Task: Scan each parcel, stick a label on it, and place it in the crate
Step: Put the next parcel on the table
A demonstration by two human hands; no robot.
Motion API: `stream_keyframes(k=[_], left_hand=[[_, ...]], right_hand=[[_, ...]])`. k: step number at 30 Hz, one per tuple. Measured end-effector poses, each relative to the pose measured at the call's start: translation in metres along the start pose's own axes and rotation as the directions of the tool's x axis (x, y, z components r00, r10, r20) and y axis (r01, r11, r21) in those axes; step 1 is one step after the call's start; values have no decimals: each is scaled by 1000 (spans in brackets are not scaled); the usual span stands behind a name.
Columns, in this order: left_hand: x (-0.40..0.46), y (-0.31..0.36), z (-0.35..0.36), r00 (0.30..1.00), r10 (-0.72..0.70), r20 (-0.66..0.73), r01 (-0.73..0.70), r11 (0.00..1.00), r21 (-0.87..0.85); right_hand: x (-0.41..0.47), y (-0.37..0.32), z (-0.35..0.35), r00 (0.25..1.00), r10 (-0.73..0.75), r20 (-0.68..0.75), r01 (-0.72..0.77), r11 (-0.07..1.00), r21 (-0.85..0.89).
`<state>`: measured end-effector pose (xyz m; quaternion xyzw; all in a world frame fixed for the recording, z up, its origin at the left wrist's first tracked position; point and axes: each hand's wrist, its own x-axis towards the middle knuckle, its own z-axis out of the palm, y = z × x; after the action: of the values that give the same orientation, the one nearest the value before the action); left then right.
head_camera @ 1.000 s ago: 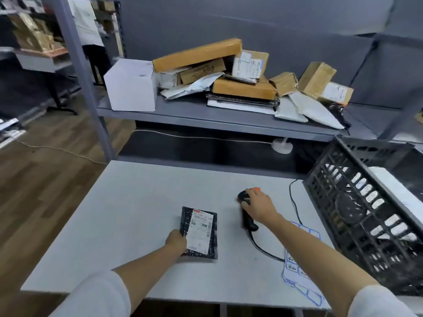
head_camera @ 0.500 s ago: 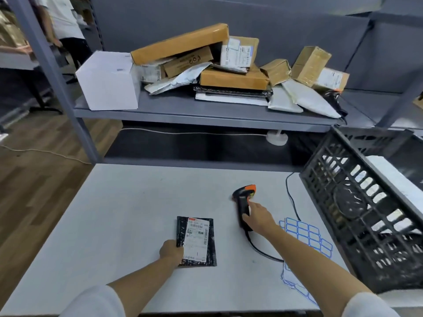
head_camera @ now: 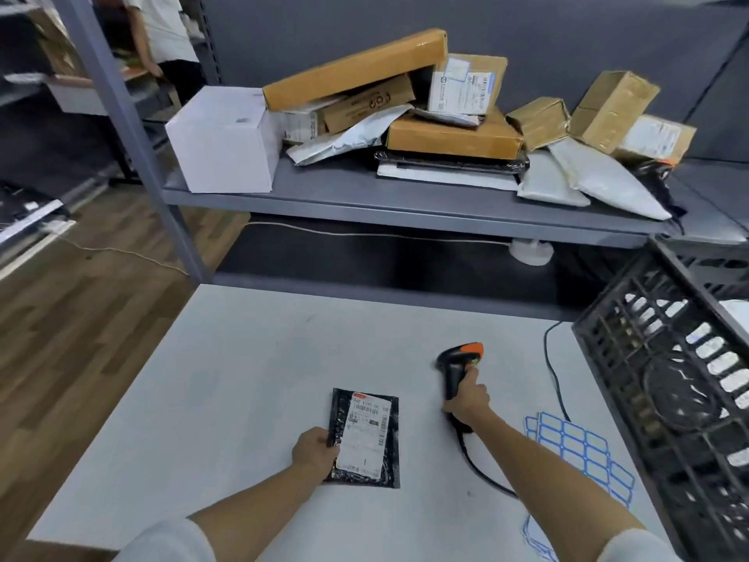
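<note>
Fingers of our right hand (head_camera: 466, 399) curl round the scanner (head_camera: 456, 373) grip; our left hand (head_camera: 314, 450) pinches the black parcel's (head_camera: 364, 436) edge, flat on the tabletop (head_camera: 243, 379). At three o'clock stands the crate (head_camera: 668, 383).

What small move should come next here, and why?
Probably swing the black handheld scanner with the orange tip, gripped by the right hand, toward the white shipping label on the flat black plastic parcel; the left hand pins it, label up.
</note>
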<state>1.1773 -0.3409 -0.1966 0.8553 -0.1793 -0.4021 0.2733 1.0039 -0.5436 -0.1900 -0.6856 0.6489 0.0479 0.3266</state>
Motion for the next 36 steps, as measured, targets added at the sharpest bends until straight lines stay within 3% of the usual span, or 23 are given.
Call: stream_keyframes(k=[3,6,10,13,18,25,29,36], left_hand=[[3,1,1,1000,-8,18,8,999,-33],[5,4,1,999,-11,30,13,996,-91],[7,15,3,1000,0,24,4,986,-166],[6,25,2,999,37,5,-35,976,-217],[-1,38,-3,998,61,-26,-66,947,-314],[-8,44,-6,996,81,-27,-85,917,-390],[-12,43,-7,996,83,-26,-86,909,-408],[-15,43,-8,995,99,-26,-101,907,-409]], right_hand=[[6,2,-8,994,61,88,-70,992,103],[6,2,-19,982,18,190,-74,955,288],[-17,-6,-31,944,-107,312,-149,708,690],[-39,-13,-27,945,-195,262,-112,557,823],[-68,-15,-11,949,-250,191,-37,513,857],[-95,-13,-8,913,-304,271,-10,648,762],[-104,-13,-9,902,-362,236,25,589,808],[-113,-13,-14,900,-370,230,31,581,813]])
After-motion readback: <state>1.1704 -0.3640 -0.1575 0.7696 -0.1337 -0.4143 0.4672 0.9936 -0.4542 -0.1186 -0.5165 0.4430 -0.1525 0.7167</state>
